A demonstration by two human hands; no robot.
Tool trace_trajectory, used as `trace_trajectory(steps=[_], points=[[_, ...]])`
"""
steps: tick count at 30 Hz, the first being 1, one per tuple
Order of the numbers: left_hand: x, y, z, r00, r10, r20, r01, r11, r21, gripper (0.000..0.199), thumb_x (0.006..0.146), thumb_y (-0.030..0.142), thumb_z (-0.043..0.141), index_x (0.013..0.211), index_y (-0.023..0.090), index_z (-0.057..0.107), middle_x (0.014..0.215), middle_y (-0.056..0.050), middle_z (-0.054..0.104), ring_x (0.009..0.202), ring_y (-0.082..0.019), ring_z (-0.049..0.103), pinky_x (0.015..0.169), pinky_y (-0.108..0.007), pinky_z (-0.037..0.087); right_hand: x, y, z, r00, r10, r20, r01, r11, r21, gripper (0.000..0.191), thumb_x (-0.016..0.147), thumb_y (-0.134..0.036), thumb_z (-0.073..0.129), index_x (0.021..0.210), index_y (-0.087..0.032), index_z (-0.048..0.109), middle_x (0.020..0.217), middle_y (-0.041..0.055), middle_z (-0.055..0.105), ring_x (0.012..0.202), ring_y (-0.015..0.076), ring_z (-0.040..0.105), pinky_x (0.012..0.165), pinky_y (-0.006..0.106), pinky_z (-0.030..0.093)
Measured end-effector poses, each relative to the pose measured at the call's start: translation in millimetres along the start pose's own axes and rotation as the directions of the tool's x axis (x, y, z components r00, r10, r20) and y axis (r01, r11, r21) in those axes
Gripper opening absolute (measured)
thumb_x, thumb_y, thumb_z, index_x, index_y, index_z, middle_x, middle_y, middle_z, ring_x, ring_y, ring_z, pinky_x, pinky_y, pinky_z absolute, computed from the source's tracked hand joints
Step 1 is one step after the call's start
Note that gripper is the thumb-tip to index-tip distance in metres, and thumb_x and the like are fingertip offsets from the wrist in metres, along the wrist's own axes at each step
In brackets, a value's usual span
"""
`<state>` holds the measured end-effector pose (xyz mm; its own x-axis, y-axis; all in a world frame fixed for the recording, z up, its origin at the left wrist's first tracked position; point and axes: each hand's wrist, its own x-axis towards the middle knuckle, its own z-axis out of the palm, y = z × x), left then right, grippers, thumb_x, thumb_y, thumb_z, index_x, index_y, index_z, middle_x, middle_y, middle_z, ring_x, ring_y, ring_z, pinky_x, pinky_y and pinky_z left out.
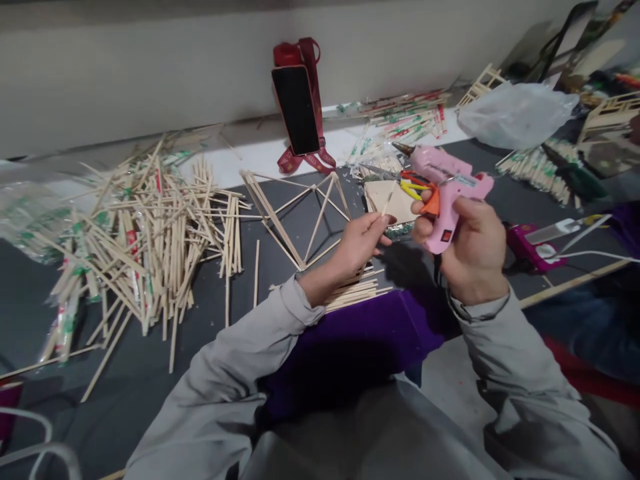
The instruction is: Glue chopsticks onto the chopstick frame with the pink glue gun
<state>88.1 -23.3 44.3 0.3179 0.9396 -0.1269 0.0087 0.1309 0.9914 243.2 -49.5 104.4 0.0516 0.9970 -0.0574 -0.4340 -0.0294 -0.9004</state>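
Between the closed fingertips of my left hand (361, 241) is a thin wooden stick (387, 202), its tip pointing up. My right hand (477, 243) is wrapped round the handle of a pink hot glue gun (447, 175), whose nozzle points up and to the left. Fingers of that hand lie on its orange trigger (431, 200). Left of my left hand, an open frame of joined wooden sticks (323, 217) stands on the dark table. Yellow-and-orange-handled pliers (413, 187) lie behind the glue gun, beside a beige square board (380, 199).
A large heap of chopsticks (165, 247), some in wrappers, covers the left side. A phone (296, 110) leans on a red bottle (286, 53) at the back. A plastic bag (517, 113) and a magenta power socket (535, 250) with cables are right. Purple cloth (370, 327) hangs over the front edge.
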Motion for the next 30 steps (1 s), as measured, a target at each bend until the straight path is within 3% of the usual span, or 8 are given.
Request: trace_trajectory(steps=[4,11,14,18,23,26,30], points=[[-26.9,18.4,-8.6,1.0,-0.004,0.024,0.006,0.997,-0.072,0.032,0.098,0.04,0.054,0.106,0.014,0.071,0.082,-0.006,0.069,0.074,-0.012,0.064,0.055,-0.015,0.046,-6.4,1.3,-1.8,0.995,-0.003,0.102,0.012,0.997,-0.083,0.032,0.069,-0.028,0.064,0.1,-0.026,0.072,0.101,0.004,0.071,0.075,0.0162,0.061,0.064,0.031,0.055],[-67.1,23.8,-31.2,0.999,-0.02,0.048,0.025,0.994,-0.106,0.039,0.093,0.05,0.062,0.102,0.014,0.072,0.084,-0.007,0.07,0.073,-0.013,0.065,0.056,-0.018,0.049,-21.3,3.2,1.3,0.985,0.016,0.173,0.01,0.989,-0.147,0.044,0.065,-0.025,0.081,0.108,-0.027,0.072,0.129,0.0026,0.068,0.093,0.0152,0.069,0.085,0.03,0.06],[-79.1,21.3,-37.6,0.998,-0.03,0.048,0.036,0.992,-0.122,0.041,0.092,0.052,0.064,0.101,0.013,0.072,0.083,-0.007,0.071,0.069,-0.013,0.065,0.055,-0.018,0.049,-26.4,7.2,5.2,0.982,0.036,0.187,-0.003,0.985,-0.175,0.045,0.067,-0.023,0.081,0.11,-0.027,0.072,0.129,0.0034,0.069,0.092,0.0152,0.07,0.08,0.029,0.061],[-95.0,21.6,-47.7,0.998,-0.041,0.046,0.049,0.983,-0.179,0.042,0.09,0.053,0.066,0.098,0.013,0.071,0.096,-0.01,0.074,0.065,-0.011,0.066,0.052,-0.018,0.049,-31.3,12.7,8.4,0.983,0.035,0.182,0.0,0.982,-0.189,0.034,0.069,-0.02,0.076,0.102,-0.025,0.074,0.115,0.0034,0.075,0.078,0.0145,0.068,0.069,0.029,0.062],[-109.7,21.9,-60.2,1.0,-0.026,-0.002,0.025,0.953,-0.301,0.04,0.09,0.051,0.069,0.101,0.013,0.07,0.087,-0.007,0.073,0.059,-0.01,0.064,0.049,-0.018,0.046,-32.9,17.3,17.4,0.975,0.045,0.217,-0.018,0.992,-0.126,0.033,0.071,-0.021,0.074,0.104,-0.025,0.075,0.094,0.0019,0.076,0.062,0.0118,0.061,0.052,0.024,0.053],[-111.3,17.2,-64.1,0.997,-0.006,-0.077,-0.023,0.929,-0.368,0.04,0.089,0.051,0.069,0.099,0.013,0.07,0.076,-0.002,0.068,0.046,-0.005,0.051,0.042,-0.017,0.034,-31.2,22.4,29.9,0.958,0.077,0.275,-0.06,0.996,-0.071,0.028,0.077,-0.032,0.073,0.103,-0.025,0.075,0.084,0.0014,0.074,0.053,0.0105,0.056,0.041,0.022,0.043],[-107.5,5.9,-68.2,0.981,-0.005,-0.196,-0.082,0.898,-0.433,0.04,0.088,0.051,0.069,0.096,0.011,0.069,0.066,0.002,0.059,0.04,-0.001,0.036,0.039,-0.018,0.017,-29.2,36.4,46.7,0.935,0.137,0.327,-0.111,0.989,-0.095,0.028,0.083,-0.042,0.071,0.104,-0.025,0.075,0.086,0.0039,0.075,0.054,0.0131,0.059,0.041,0.024,0.044]])
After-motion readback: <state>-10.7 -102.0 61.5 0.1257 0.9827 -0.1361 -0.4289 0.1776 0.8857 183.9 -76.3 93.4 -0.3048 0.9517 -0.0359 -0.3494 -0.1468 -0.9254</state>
